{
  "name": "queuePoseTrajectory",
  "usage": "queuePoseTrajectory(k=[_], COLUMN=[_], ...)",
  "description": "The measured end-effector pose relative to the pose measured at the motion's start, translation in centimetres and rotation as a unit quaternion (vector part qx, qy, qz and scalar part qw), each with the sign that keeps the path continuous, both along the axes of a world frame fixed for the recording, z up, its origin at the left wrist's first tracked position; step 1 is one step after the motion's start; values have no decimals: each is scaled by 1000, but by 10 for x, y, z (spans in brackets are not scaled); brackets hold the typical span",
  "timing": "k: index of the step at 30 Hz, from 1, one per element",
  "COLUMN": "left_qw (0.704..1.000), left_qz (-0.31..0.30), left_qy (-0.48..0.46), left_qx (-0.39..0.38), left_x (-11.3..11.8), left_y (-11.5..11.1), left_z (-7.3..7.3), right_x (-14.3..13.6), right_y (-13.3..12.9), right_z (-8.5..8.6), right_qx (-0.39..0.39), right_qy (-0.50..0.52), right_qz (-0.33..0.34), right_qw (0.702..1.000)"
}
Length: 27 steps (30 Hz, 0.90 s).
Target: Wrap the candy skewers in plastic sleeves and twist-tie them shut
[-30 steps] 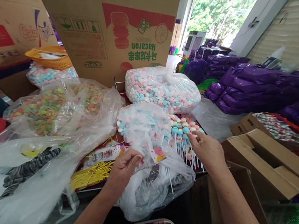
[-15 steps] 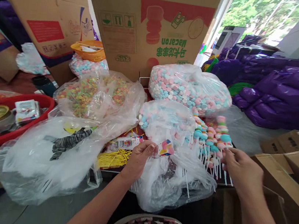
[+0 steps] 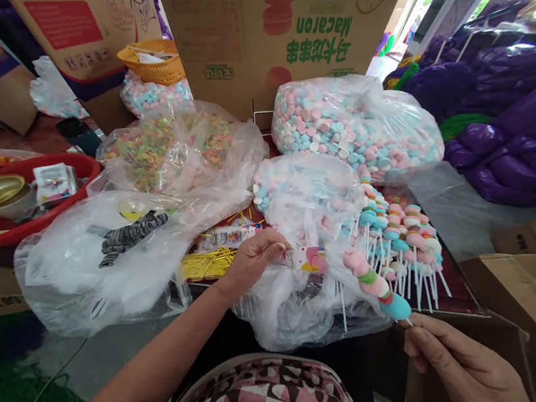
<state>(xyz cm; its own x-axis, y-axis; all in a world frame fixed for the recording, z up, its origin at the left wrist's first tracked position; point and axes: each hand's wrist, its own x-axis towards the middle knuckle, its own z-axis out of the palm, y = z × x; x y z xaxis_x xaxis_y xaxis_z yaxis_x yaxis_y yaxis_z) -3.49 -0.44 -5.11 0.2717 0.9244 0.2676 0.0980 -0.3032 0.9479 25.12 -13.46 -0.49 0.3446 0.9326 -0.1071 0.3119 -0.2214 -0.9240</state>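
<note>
Looking down through the head view, we take the middle bag [image 3: 307,186], clear plastic around pale marshmallows, as our landmark. In front of it and to its right, our right hand [image 3: 450,360] has thumb and forefinger closed on the bare stick of a marshmallow skewer [image 3: 376,286]. We hold it low on the stick, probably so that our fingers keep off the sweets; it tilts, its pink tip toward the middle bag's front.

Just in front of that bag, our left hand [image 3: 260,253] pinches the edge of a printed packet [image 3: 310,259] between thumb and fingers, seemingly to leave its face uncovered. Packet and skewer tip are near each other but apart.

Right of the middle bag lie more skewers [image 3: 422,239], their sticks toward us, which likely makes them easy to grasp. Left of its front are yellow strips [image 3: 209,264] beside packaging [image 3: 228,235], within our left hand's short reach. Behind the bag sits a bigger marshmallow bag [image 3: 353,126], perhaps set back as stock, and to its left rests a bag of gummies [image 3: 170,147].
</note>
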Motion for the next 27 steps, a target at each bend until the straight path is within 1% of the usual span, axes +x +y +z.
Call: queuePoseTrajectory(k=[4,8,11,15,17,19,23,25,27], left_qw=[998,996,993,988,983,977,958,946,935], left_qz=[-26,-33,-45,-69,-78,-81,-60,-47,-38], left_qy=[28,46,50,65,69,73,106,128,146], left_qx=[46,74,95,124,150,184,258,294,322], left_x=[-1,-4,-7,-6,-5,-3,0,1,2], left_y=[3,6,7,7,7,8,9,8,6], left_z=[5,5,5,7,9,11,16,18,20], right_x=[6,12,19,29,29,27,21,21,23], right_y=[1,1,1,-1,-2,-3,0,1,2], right_z=[-5,-6,-5,-7,-9,-12,-13,-14,-16], right_qx=[-2,21,20,33,60,104,199,219,228], right_qy=[-55,-90,-111,-173,-206,-234,-313,-347,-371], right_qz=[28,41,57,74,83,87,65,63,76], right_qw=[998,995,992,982,973,963,927,910,897])
